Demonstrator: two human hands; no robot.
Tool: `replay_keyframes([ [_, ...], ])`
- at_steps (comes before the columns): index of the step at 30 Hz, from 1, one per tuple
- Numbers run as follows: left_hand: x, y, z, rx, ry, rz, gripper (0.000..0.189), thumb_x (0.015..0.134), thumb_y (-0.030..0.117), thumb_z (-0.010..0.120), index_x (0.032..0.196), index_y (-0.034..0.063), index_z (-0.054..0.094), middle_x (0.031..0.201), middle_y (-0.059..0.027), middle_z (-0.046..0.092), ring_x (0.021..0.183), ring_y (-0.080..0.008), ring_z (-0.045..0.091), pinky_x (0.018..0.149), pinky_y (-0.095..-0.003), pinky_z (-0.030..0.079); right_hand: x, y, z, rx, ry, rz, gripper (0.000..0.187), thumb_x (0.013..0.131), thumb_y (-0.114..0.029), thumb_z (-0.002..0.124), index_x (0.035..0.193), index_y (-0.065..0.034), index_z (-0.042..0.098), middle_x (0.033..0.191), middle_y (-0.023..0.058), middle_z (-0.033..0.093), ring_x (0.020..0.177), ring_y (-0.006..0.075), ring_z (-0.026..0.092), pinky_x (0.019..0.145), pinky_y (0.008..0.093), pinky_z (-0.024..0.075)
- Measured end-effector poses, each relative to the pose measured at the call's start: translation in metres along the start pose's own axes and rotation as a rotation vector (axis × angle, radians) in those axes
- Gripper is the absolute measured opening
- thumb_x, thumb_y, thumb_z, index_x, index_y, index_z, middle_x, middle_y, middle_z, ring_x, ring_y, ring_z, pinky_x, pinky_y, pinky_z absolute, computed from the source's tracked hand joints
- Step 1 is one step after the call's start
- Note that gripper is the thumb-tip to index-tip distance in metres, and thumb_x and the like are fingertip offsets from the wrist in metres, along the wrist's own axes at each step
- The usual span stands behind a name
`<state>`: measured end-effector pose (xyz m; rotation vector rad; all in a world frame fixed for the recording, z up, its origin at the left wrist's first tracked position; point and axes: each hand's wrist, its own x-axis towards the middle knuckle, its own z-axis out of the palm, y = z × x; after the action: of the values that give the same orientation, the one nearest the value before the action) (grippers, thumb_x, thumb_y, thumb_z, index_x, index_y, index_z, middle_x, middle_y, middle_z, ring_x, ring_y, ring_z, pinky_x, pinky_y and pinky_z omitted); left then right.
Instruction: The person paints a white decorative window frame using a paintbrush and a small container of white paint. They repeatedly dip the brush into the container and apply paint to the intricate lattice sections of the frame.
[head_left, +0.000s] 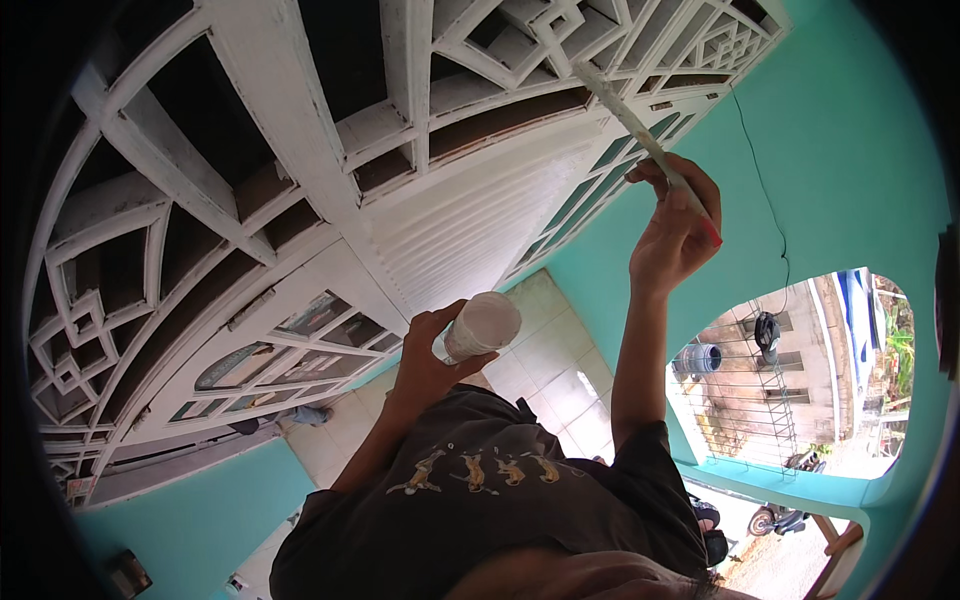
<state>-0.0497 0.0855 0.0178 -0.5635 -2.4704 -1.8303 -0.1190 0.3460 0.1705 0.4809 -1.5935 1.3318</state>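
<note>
My left hand (424, 360) grips a white plastic cup (491, 322) in front of my chest; it seems to hold white paint. Raised to the right, my right hand (671, 232) pinches the handle of a thin paintbrush (634, 124). The handle is smeared with pale paint and has a red end. Its bristle tip meets or nearly meets the white wooden lattice (517, 67) above the door; I cannot tell if they touch. Worn, dark-edged white paint covers the lattice bars and the thick frame post (277, 90).
Below the lattice are a white ribbed panel (480, 210) and a door leaf with glass panes (300, 352). A turquoise wall (825, 165) with a hanging black cable (757, 157) rises at right. Beyond its opening stands a wire grille (750, 397). Pale tiles (555, 337) cover the floor.
</note>
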Motion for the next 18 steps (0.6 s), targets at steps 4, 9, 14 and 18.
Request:
replay_keyframes([
  [4,0.000,0.003,-0.007,0.013,0.050,0.028,0.070,0.068,0.026,0.093,0.128,0.0039,0.064,0.114,-0.0115,0.068,0.106,-0.0287,0.059,0.093,-0.0420,0.045,0.008,0.008,0.008,-0.361,-0.144,-0.269,0.023,0.091,-0.005,0.066,0.108,0.0099,0.064,0.098,0.0183,0.071,0.085,0.0262,0.069,0.077,0.0359,0.0565],
  [9,-0.002,-0.002,-0.012,0.024,0.113,0.031,0.070,0.067,0.024,0.093,0.127,0.0044,0.064,0.113,-0.0109,0.068,0.104,-0.0278,0.060,0.092,-0.0408,0.046,0.038,0.001,0.015,-0.366,-0.197,-0.499,0.026,0.078,0.005,0.069,0.104,0.0066,0.067,0.094,0.0152,0.071,0.079,0.0239,0.067,0.069,0.0317,0.0530],
  [14,0.000,-0.007,-0.015,0.012,0.134,0.040,0.070,0.067,0.023,0.093,0.128,0.0044,0.064,0.111,-0.0107,0.068,0.103,-0.0272,0.060,0.091,-0.0404,0.046,0.071,-0.016,0.020,-0.326,-0.295,-0.470,0.026,0.076,0.007,0.070,0.102,0.0055,0.068,0.092,0.0135,0.071,0.075,0.0202,0.066,0.067,0.0283,0.0526],
  [18,0.003,-0.008,-0.017,-0.006,0.111,0.033,0.071,0.068,0.023,0.093,0.129,0.0046,0.063,0.111,-0.0110,0.068,0.103,-0.0277,0.060,0.092,-0.0409,0.046,0.080,-0.023,0.036,-0.350,-0.306,-0.375,0.027,0.075,0.006,0.073,0.102,0.0021,0.070,0.090,0.0094,0.071,0.072,0.0125,0.064,0.063,0.0233,0.0507],
])
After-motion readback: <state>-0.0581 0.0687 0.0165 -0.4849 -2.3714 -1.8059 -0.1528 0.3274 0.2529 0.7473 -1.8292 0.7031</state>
